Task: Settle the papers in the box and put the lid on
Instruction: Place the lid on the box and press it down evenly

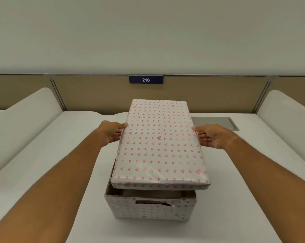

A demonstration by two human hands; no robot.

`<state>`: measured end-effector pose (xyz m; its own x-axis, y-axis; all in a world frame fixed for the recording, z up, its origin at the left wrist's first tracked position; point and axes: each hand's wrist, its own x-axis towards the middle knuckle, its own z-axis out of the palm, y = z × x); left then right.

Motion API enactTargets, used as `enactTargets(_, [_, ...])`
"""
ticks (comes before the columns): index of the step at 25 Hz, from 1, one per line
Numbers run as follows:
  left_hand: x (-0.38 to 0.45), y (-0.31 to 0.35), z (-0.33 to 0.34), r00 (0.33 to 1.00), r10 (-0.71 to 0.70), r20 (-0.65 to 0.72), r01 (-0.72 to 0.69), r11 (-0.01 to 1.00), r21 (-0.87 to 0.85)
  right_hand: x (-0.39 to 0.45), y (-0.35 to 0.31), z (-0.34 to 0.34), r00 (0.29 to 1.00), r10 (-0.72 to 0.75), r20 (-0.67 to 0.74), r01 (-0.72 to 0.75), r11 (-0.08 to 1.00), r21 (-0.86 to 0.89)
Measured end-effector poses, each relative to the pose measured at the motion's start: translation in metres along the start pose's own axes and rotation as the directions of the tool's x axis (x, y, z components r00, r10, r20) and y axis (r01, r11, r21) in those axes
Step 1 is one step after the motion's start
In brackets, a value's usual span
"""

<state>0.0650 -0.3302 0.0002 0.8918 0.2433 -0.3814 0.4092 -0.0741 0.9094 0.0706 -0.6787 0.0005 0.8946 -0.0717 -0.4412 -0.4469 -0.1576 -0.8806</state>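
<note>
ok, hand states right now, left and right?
Left hand: gripping the lid at its left edge.
Right hand: gripping the lid's right edge.

The lid (159,144) is a shallow rectangular cover wrapped in white paper printed with rows of small pink hearts, one larger dark-pink heart near its middle; it is held above the box (150,206), long axis running away from the viewer, its near edge raised clear of the box's front rim so a gap shows beneath; it is not yet seated. The box, wrapped in the same heart paper, stands upright on the white desk (235,199); its front wall has a slot handle with torn paper at the right end; a pale sheet of the papers (151,192) shows dimly inside through the gap.
</note>
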Motion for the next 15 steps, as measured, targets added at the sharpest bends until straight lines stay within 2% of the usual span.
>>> enactTargets(8, [0.014, -0.028, -0.019, 0.994, -0.08, 0.071, 0.076, 0.995, 0.059, 0.002, 0.024, 0.027, 0.996, 0.087, -0.016, -0.088, 0.995, -0.046])
enactTargets(15, [0.015, -0.03, -0.03, 0.991, -0.089, 0.096, 0.08, 0.992, 0.094, 0.0, 0.024, 0.034, 0.989, 0.145, -0.001, -0.144, 0.987, -0.069])
